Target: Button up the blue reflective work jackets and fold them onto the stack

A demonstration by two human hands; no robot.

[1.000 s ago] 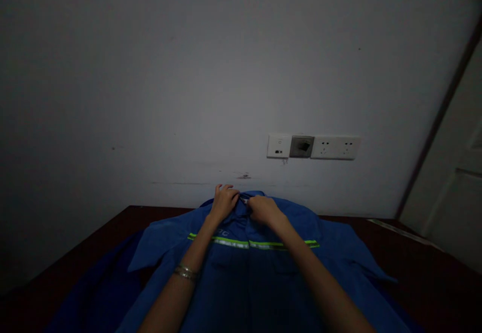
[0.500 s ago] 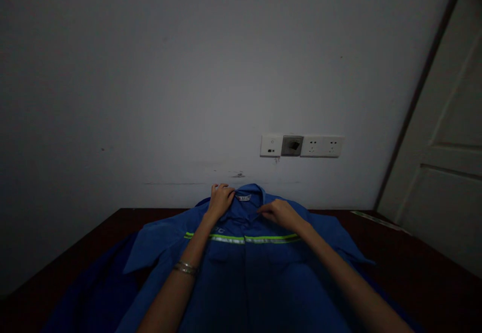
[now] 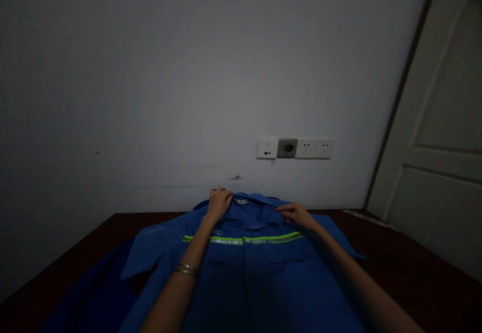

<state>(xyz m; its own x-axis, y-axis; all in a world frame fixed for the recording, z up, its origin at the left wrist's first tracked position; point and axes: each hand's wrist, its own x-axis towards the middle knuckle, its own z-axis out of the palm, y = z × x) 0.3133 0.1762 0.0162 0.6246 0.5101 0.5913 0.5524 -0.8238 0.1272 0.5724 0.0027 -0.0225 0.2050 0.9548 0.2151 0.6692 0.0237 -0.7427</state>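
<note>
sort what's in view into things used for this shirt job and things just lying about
In use:
- light blue shirt, with its collar
- left hand, at the collar
- right hand, fingers pinching collar fabric
- dark red table, underneath

Apparently just lying about:
- darker blue cloth, left
- pale strip, right

On the left forearm (image 3: 171,300), some way below the left hand (image 3: 219,203), there is a silver-coloured bracelet (image 3: 186,269). It has a shiny surface and goes around the arm in narrow bands, which look like two, one close beside the other. Its fine pattern is too dark and small to read. The left hand is bare, with slender fingers. The right hand (image 3: 297,215) is bare also, and below it the slim right forearm (image 3: 354,278) is uncovered.
</note>
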